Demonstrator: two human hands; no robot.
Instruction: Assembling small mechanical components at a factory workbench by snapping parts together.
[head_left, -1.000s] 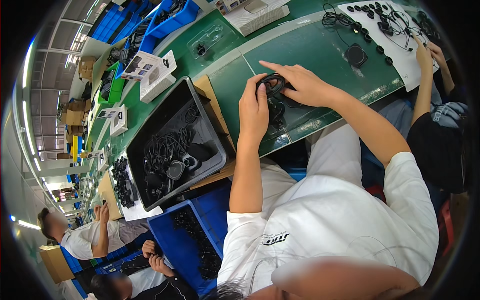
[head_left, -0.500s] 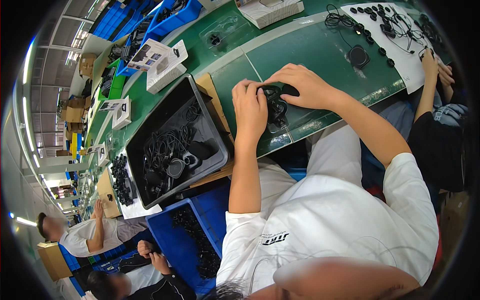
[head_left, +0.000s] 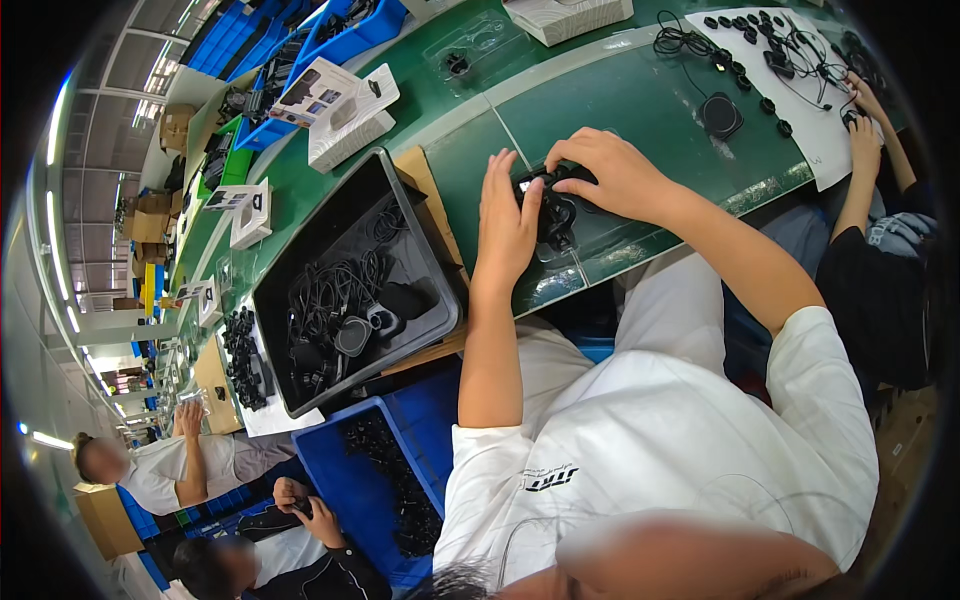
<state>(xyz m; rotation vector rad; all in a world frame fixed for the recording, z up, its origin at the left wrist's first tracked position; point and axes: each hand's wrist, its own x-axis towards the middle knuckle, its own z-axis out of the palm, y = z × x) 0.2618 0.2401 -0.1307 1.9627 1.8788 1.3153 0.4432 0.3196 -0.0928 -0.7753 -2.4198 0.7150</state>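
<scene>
My left hand (head_left: 506, 222) is at the left side of a small black device (head_left: 524, 186), its fingers straight and close together. The thumb presses on the device, which sits between thumb and fingers. From the right, my right hand (head_left: 618, 178) curls its fingers and thumb around a dark rounded piece (head_left: 580, 173), partly hidden by the fingers. Just below both hands, a black bracket-like part (head_left: 557, 228) lies on clear plastic at the edge of the green table (head_left: 450, 205). Where these black parts join cannot be made out.
A black bin (head_left: 436, 318) of cables and devices stands left. Below it is a blue crate (head_left: 345, 490) of small black parts. White boxes (head_left: 352, 140) and a clear tray (head_left: 480, 45) line the far strip. A coiled cable (head_left: 680, 40) and co-worker's hands (head_left: 865, 140) are right.
My left fingers have straightened and spread from the thumb; my right hand has curled in more. The white boxes and clear tray on the far strip have shifted right. Co-workers' hands moved.
</scene>
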